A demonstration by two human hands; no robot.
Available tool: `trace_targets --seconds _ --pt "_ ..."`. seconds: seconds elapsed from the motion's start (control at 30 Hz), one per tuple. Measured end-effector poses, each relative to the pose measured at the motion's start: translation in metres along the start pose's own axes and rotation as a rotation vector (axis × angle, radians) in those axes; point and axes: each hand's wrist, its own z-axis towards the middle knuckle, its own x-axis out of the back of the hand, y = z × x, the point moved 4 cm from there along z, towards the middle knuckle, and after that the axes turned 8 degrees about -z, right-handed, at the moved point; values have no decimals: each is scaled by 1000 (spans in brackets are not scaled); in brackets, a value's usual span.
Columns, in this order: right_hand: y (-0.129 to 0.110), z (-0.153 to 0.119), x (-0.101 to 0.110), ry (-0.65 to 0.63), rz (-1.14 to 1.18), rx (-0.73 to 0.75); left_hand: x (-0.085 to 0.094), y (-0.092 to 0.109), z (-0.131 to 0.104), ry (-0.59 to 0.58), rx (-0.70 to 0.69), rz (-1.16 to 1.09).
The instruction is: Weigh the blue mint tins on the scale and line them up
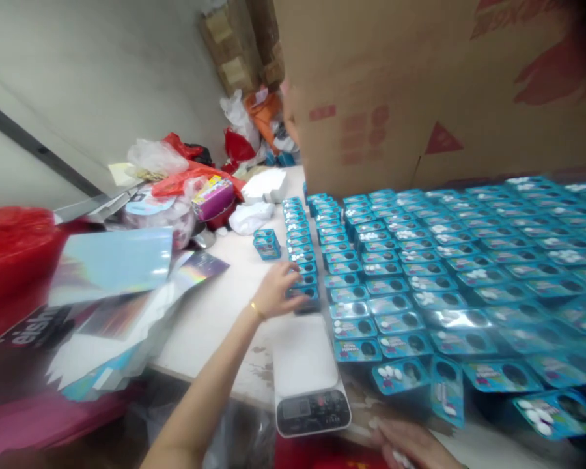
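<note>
Nearest the camera, at the bottom edge of the head view, the right hand (415,446) is half curled around small white pieces (401,460), probably cupped so that they do not roll away; blur and the frame edge hide how many there are. Just beyond, a white scale (305,361) lies flat on the surface (219,332), its panel turned toward the person, which should make it easy to read. The left hand (276,290) reaches past it with fingers spread at the near end of a narrow row of blue boxes (300,240); whether it grips one or only touches, I cannot tell. To the right, many more blue packs (395,304) stand in close lines, seemingly packed tight to save room and prop each other, their dark round windows facing up. White pieces sit on many of the tops, within easy view there. One small box (267,245) stands apart, left of the narrow row. Behind the packs, a large cardboard carton (371,85) closes off the far side, perhaps serving as a backstop.
</note>
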Motion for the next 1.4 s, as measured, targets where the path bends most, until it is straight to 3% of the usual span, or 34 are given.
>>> trace_targets --seconds 0.07,0.17,0.23,0.33,0.47,0.53,0.67,0.77,0.9,1.0,1.1,1.23,1.4 --pt "2 -1 0 -3 89 -12 -22 26 -8 -72 -50 110" --pt "3 -5 -2 -39 274 -25 -39 37 -12 -102 38 264" --pt "0 -9 -3 -73 337 -23 -33 41 -14 -96 73 306" --pt "-9 -17 -2 -98 296 -10 -5 57 -24 -95 85 311" --pt "-10 -21 2 -28 358 -32 23 89 -44 -183 108 212" --pt "-5 -22 2 4 404 -55 21 102 -54 -238 122 160" --pt "1 -30 1 23 421 -92 0 113 -67 -299 147 113" --pt "-6 -42 -1 -22 356 -108 -1 115 -73 -208 130 67" --pt "-18 -55 -1 -66 151 -96 27 116 -91 115 141 -60" --pt "-20 -59 1 6 -1 -108 45 110 -121 399 304 -97" --pt "-27 -61 -1 28 -140 -118 42 102 -155 570 507 -143" --pt "-55 -65 -5 -10 -237 -55 15 91 -193 618 697 -249" --pt "-117 -58 -8 -43 -356 104 -3 87 -210 564 727 -306"
